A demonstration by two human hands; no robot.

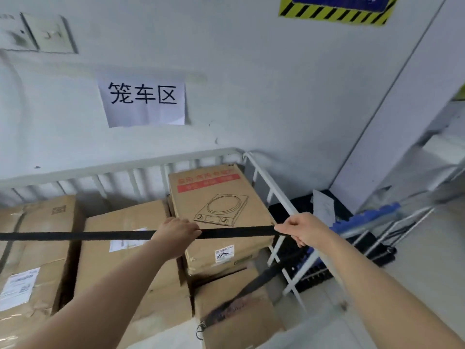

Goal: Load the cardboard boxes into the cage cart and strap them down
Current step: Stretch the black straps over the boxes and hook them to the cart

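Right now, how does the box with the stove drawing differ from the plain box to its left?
The stove-drawing box carries a red band and a line drawing; the plain box shows only a white label. The stove-drawing box lies beside the cart's right rail, stacked on another carton; the plain box sits mid-cart. Both are brown cardboard under the black strap.

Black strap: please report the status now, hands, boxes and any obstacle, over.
Left hand, right hand: both grip black webbing strap. Strap taut across brown cardboard boxes in white metal cage cart. No obstacle seen.
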